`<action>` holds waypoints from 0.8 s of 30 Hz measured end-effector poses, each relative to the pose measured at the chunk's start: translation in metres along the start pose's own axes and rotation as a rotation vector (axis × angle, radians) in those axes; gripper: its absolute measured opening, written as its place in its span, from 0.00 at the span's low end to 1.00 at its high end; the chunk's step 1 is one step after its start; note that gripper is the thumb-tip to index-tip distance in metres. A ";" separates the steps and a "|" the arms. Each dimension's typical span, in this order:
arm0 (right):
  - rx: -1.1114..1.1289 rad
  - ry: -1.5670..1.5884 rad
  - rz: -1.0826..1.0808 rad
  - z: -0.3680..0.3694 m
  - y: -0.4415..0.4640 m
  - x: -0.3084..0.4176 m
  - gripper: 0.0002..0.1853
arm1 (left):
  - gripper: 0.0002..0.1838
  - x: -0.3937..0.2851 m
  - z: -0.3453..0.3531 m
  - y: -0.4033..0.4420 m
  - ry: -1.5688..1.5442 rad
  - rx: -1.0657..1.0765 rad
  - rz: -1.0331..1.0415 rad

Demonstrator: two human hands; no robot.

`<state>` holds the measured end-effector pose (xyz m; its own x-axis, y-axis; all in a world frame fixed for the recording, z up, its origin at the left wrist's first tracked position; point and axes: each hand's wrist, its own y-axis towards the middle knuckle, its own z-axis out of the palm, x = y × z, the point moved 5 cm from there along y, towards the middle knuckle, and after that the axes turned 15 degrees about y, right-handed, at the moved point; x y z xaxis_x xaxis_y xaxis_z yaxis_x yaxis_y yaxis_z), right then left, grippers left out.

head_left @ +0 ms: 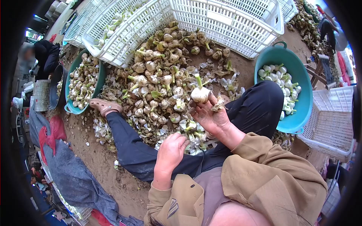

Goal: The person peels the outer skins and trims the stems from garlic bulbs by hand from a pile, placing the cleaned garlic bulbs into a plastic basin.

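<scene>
A large white garlic bulb (200,95) with a short green stem is pinched upright in the fingertips of my right hand (214,119), and loose papery skin hangs by that thumb. My left hand (171,151) is closed, its back towards me, lower and to the left of the bulb. What its curled fingers hold, if anything, is hidden. In front of both hands spreads a heap of unpeeled garlic (151,81), brown and dirty. Peeled skins and green leaf scraps (194,135) lie between my legs, just below the right hand.
A teal tub (306,109) of clean white bulbs stands at right by my bent knee. Another teal tub (98,81) of dirtier bulbs is beyond my left foot. White crates (226,26) border the heap; another crate (328,139) sits far right. A person (47,56) is at left.
</scene>
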<state>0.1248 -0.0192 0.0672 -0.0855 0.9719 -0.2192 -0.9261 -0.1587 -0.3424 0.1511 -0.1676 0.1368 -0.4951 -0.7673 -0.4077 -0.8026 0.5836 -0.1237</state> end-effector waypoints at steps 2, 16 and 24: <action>0.047 -0.118 0.094 0.006 -0.006 -0.009 0.24 | 0.17 0.002 -0.009 0.006 0.111 -0.224 -0.122; 0.267 -1.012 0.050 0.009 -0.005 -0.016 0.28 | 0.12 0.026 -0.022 0.015 -0.548 -0.456 -0.140; 0.332 -1.372 0.003 0.016 -0.005 -0.015 0.14 | 0.07 0.024 -0.030 0.017 -0.272 -0.302 0.068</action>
<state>0.1242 -0.0302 0.0870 -0.1945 0.3962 0.8973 -0.9509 -0.3007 -0.0733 0.1156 -0.1840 0.1525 -0.4766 -0.6078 -0.6351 -0.8527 0.4953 0.1659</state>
